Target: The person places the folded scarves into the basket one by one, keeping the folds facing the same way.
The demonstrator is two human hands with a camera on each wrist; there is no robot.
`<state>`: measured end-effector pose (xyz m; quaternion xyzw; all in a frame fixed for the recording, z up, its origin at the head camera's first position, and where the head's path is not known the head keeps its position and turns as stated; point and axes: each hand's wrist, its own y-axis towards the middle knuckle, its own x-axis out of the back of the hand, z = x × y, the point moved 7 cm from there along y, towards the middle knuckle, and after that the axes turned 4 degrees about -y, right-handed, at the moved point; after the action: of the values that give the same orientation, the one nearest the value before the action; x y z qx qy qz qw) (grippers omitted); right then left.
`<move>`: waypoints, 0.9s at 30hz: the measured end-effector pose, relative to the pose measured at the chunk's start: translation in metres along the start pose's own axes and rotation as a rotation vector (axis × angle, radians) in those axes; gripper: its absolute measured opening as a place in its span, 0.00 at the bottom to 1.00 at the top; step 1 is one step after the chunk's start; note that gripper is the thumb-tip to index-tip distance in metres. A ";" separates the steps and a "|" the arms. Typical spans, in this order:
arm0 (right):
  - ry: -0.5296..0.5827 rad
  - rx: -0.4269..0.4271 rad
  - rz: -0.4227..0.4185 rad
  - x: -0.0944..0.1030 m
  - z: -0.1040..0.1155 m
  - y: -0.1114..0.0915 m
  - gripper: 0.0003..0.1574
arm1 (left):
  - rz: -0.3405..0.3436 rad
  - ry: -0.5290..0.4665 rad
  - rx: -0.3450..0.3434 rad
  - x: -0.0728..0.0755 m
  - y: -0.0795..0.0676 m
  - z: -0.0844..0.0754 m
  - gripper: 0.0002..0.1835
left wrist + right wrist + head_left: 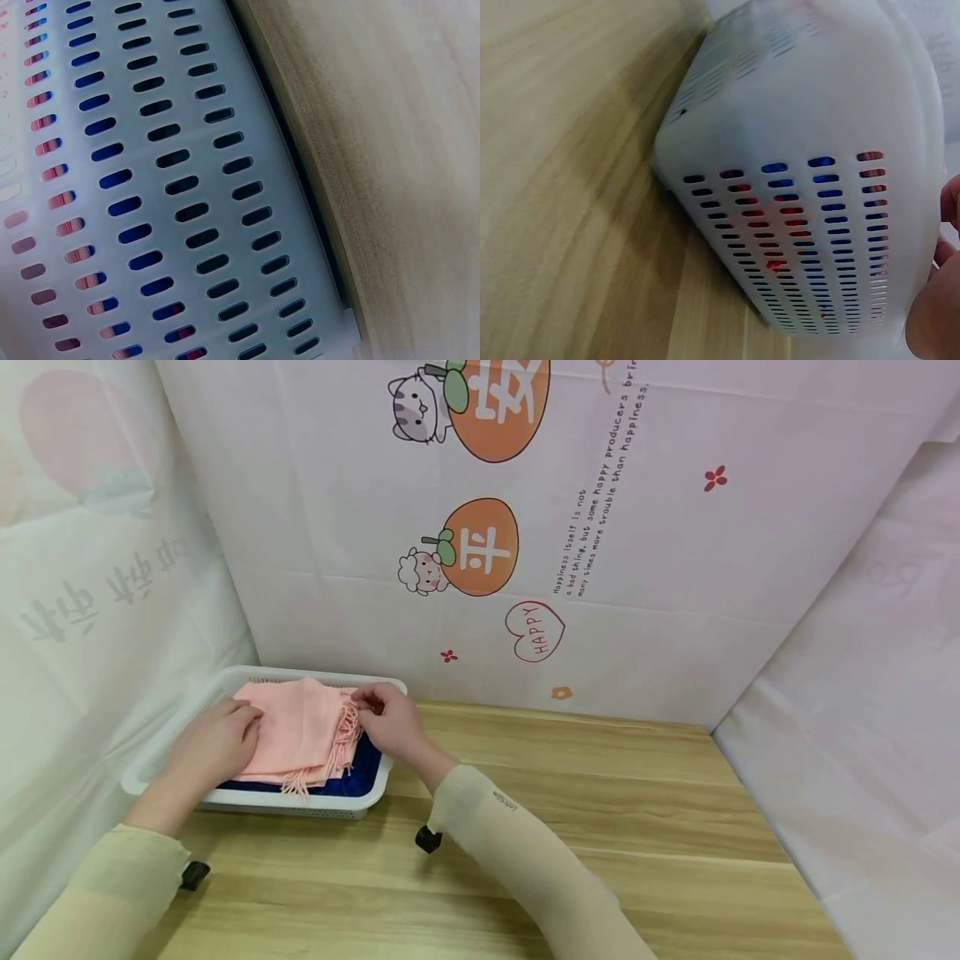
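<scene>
A folded pink scarf [294, 727] with fringed ends lies on dark blue cloth [360, 770] inside a white plastic basket [315, 802]. My left hand [217, 742] rests on the scarf's left side, fingers lightly bent; its thumb is hidden. At the opposite side, my right hand [392, 720] pinches the fringed edge close to the basket's right rim. The right wrist view catches only part of that hand, beyond the basket's slotted wall [802, 225]. Pink and blue cloth show through the slots in the left wrist view, where the left hand is out of sight.
The basket stands on a wood-grain table [600, 827], at its back left. A printed white sheet [637, 543] rises behind it, with another white sheet [90, 610] close on the left. Red material [776, 265] shows low through the basket slots.
</scene>
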<state>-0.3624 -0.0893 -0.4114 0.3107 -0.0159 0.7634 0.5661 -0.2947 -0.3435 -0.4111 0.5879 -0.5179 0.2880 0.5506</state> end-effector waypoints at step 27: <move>-0.991 0.250 0.281 -0.051 0.071 -0.006 0.46 | 0.149 0.021 -0.073 -0.006 0.006 -0.006 0.36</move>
<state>-0.3165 -0.1580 -0.3813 0.6944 -0.2317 0.5895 0.3415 -0.3001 -0.3353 -0.4130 0.5242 -0.5646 0.3151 0.5543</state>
